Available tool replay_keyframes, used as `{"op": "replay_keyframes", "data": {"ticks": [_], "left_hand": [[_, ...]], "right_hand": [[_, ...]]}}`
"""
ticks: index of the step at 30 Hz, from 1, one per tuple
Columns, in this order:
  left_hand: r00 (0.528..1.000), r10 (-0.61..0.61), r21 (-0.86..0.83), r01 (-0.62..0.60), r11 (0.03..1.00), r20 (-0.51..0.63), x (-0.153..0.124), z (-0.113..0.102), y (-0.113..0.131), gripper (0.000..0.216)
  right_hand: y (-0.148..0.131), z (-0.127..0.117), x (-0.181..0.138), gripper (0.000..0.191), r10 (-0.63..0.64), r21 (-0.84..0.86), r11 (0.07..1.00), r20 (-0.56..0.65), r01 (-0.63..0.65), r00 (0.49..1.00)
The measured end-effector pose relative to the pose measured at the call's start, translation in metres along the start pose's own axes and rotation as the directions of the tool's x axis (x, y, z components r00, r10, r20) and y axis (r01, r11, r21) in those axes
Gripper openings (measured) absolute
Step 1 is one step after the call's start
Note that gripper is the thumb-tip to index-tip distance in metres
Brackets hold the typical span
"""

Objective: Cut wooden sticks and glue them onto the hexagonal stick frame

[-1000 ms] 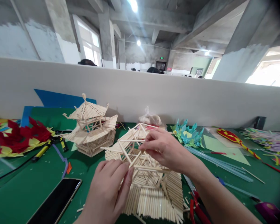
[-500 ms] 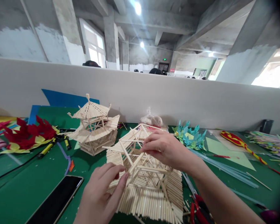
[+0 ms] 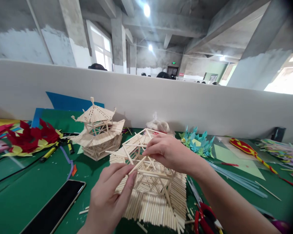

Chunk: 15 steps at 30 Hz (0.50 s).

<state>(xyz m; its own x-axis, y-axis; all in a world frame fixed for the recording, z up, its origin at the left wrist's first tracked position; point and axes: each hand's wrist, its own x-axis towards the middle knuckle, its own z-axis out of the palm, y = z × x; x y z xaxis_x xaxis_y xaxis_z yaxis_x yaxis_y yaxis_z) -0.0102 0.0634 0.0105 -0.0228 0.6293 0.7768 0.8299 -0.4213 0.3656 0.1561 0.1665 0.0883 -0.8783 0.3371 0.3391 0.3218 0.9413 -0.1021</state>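
Note:
A pavilion model made of thin wooden sticks (image 3: 148, 204) stands on the table before me, with an open frame over its slatted skirt. My right hand (image 3: 168, 151) reaches over the frame and pinches the upper end of a wooden stick (image 3: 138, 164). At the stick's lower end is my left hand (image 3: 113, 191), its thumb and forefinger closed around it. The stick slants across the front left of the frame; whether it touches the frame I cannot tell. Behind, to the left, stands a finished-looking stick pavilion (image 3: 97, 130) with a pointed roof.
A phone (image 3: 55, 208) lies at the left. Red-handled scissors (image 3: 205, 214) and stick scraps are by my right forearm. Around the back are a red paper crown (image 3: 34, 138), a teal flower ornament (image 3: 197, 143), clear glue sticks (image 3: 236, 178) and a white partition (image 3: 136, 97).
My left hand has moved up and right, and its thumb and forefinger have closed on the stick's lower end. My right hand has shifted slightly left. The view has moved a little.

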Motion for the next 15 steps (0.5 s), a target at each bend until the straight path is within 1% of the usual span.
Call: {"op": "replay_keyframes", "data": {"ticks": [3, 6, 8, 12, 15], "left_hand": [[1.0, 0.02, -0.005, -0.02, 1.0, -0.012, 0.0028, 0.0001, 0.0006, 0.01], [0.992, 0.118, 0.046, -0.116, 0.992, -0.039, 0.0041, -0.0019, 0.0015, 0.011], [0.986, 0.167, 0.079, -0.165, 0.983, -0.026, 0.0043, -0.0033, 0.0018, 0.014], [0.982, 0.188, 0.072, -0.188, 0.979, 0.015, 0.0045, -0.0038, 0.0011, 0.022], [0.976, 0.214, 0.056, -0.216, 0.975, 0.033, 0.0052, -0.0038, 0.0007, 0.023]], "right_hand": [[-0.0005, -0.0002, 0.0012, 0.02, 0.006, 0.008, 1.0, 0.027, -0.006, 1.0], [-0.0022, 0.002, 0.0008, 0.021, 0.035, 0.027, 0.999, 0.047, -0.036, 0.998], [-0.0031, 0.004, -0.0003, 0.021, 0.053, 0.045, 0.997, 0.04, -0.055, 0.998], [-0.0032, 0.0071, -0.0027, 0.022, 0.062, 0.072, 0.995, 0.026, -0.064, 0.998], [-0.0028, 0.0078, -0.0031, 0.023, 0.063, 0.07, 0.995, 0.027, -0.065, 0.998]]}}
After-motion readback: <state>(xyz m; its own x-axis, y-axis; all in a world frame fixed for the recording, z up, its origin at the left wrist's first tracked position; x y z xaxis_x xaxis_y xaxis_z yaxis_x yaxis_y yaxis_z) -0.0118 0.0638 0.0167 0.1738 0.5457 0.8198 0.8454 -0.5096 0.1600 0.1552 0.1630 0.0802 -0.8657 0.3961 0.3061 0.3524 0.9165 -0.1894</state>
